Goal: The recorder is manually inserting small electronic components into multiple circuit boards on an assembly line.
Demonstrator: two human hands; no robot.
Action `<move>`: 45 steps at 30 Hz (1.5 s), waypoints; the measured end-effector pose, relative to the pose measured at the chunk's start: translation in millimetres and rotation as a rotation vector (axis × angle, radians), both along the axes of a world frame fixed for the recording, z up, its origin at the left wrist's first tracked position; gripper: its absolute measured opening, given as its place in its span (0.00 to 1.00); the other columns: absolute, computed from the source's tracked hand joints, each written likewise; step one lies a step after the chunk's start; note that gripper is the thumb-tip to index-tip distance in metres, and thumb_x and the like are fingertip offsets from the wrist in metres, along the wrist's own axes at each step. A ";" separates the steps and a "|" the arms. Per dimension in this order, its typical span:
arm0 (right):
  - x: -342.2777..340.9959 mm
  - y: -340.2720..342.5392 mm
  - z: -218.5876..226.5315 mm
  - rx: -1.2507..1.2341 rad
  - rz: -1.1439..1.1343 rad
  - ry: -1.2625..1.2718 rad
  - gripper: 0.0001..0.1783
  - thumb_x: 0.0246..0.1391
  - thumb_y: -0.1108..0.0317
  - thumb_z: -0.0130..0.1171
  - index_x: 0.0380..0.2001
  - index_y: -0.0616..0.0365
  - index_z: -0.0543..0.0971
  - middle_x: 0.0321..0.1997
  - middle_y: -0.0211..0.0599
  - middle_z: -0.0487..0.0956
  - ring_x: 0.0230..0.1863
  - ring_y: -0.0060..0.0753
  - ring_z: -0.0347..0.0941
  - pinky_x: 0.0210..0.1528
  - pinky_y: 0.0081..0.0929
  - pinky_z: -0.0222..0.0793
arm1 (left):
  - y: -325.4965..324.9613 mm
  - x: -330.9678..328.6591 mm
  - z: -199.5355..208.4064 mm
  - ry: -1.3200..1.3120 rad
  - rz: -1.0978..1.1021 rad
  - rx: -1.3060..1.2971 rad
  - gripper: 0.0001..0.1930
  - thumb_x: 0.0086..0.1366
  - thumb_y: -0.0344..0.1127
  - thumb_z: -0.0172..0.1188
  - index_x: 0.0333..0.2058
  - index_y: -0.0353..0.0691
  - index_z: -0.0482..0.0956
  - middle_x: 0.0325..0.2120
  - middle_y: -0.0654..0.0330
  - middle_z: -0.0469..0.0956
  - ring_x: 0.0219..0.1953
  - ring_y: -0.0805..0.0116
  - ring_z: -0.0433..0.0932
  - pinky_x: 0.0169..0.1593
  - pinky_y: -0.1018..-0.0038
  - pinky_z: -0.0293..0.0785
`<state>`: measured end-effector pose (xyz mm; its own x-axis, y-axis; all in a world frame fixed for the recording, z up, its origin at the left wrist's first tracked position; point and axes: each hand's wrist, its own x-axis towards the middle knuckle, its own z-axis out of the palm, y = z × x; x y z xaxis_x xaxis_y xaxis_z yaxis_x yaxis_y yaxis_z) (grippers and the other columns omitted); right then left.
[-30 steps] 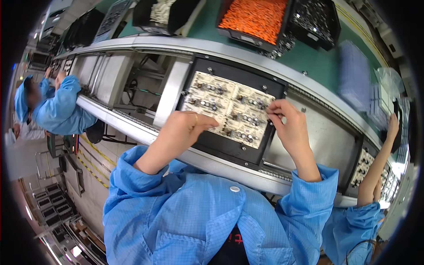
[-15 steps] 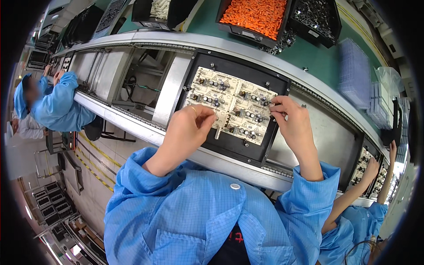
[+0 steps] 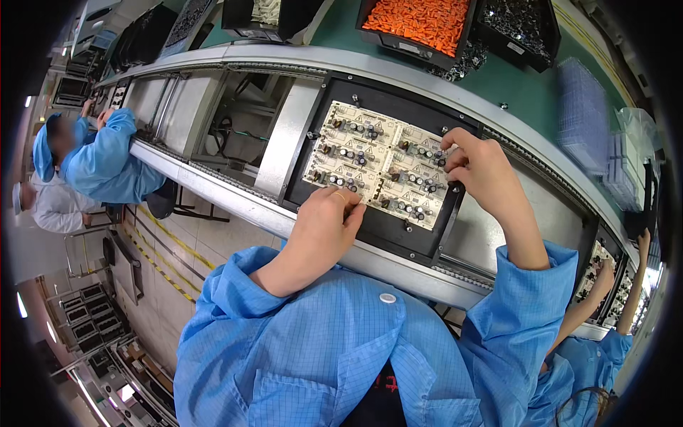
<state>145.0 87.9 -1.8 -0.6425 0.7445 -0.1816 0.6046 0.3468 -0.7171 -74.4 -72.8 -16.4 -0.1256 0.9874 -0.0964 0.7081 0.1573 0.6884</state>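
Observation:
A cream circuit board panel point(image 3: 388, 153), made up of several like sections with dark cylindrical parts, lies in a black carrier frame point(image 3: 420, 245) on the conveyor. My left hand point(image 3: 324, 228) is over the panel's near left part, its thumb and fingers pinched together by the lower components; what is between them is hidden. At the panel's far right edge, my right hand point(image 3: 487, 167) has its fingers curled and closed beside the cylindrical parts. I cannot make out anything in its fingertips.
Behind the conveyor rail point(image 3: 284, 53) stand black bins, one with orange parts point(image 3: 416, 21), one with dark parts point(image 3: 516, 28), one with white pieces point(image 3: 267, 11). Stacked clear trays point(image 3: 587, 117) stand at far right. Co-workers sit left point(image 3: 107, 167) and right point(image 3: 587, 370).
The view has shifted, so the carrier appears slightly farther right. My left fingers have moved onto the panel's lower left components. My right hand has moved slightly up along the right edge.

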 end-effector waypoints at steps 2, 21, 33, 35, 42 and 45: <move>7.4 -0.3 -4.4 -0.026 -0.037 0.060 0.17 0.45 0.84 0.60 0.41 0.64 0.75 0.28 0.43 0.82 0.31 0.31 0.81 0.35 0.23 0.75 | 3.4 -1.5 0.4 0.008 -0.013 0.042 0.07 0.58 0.29 0.66 0.34 0.32 0.81 0.27 0.52 0.78 0.29 0.59 0.77 0.33 0.69 0.75; 79.5 -32.0 -8.5 -0.203 -0.598 0.600 0.10 0.53 0.82 0.61 0.40 0.65 0.77 0.34 0.36 0.80 0.35 0.20 0.75 0.33 0.17 0.71 | 81.1 -38.2 9.5 0.442 -1.061 0.589 0.09 0.51 0.30 0.60 0.32 0.36 0.78 0.32 0.58 0.72 0.39 0.61 0.75 0.38 0.72 0.78; 82.7 -33.9 -13.2 -0.192 -0.636 0.630 0.10 0.53 0.81 0.61 0.40 0.65 0.77 0.34 0.37 0.80 0.35 0.20 0.74 0.34 0.17 0.71 | 85.2 -37.1 10.9 0.426 -1.175 0.669 0.09 0.52 0.30 0.60 0.32 0.33 0.78 0.31 0.58 0.72 0.38 0.62 0.75 0.37 0.72 0.79; 82.6 -35.0 -14.8 -0.201 -0.644 0.632 0.10 0.53 0.81 0.61 0.40 0.65 0.77 0.34 0.36 0.80 0.35 0.20 0.74 0.34 0.18 0.71 | 86.0 -36.7 10.7 0.424 -1.183 0.668 0.09 0.52 0.30 0.60 0.32 0.32 0.78 0.31 0.58 0.72 0.39 0.62 0.75 0.38 0.73 0.78; 76.0 -31.1 -11.2 -0.179 -0.612 0.671 0.11 0.55 0.80 0.59 0.43 0.65 0.76 0.38 0.38 0.80 0.37 0.22 0.76 0.38 0.20 0.74 | 84.4 -33.1 16.8 0.438 -1.183 0.691 0.08 0.50 0.30 0.58 0.28 0.33 0.75 0.29 0.58 0.71 0.37 0.63 0.74 0.37 0.74 0.77; 85.3 -36.6 -17.8 -0.206 -0.586 0.716 0.13 0.56 0.79 0.59 0.45 0.65 0.75 0.40 0.39 0.79 0.38 0.24 0.77 0.40 0.22 0.75 | 78.2 -35.6 29.1 0.498 -1.177 0.688 0.07 0.49 0.31 0.57 0.27 0.33 0.74 0.29 0.57 0.71 0.35 0.63 0.73 0.36 0.74 0.77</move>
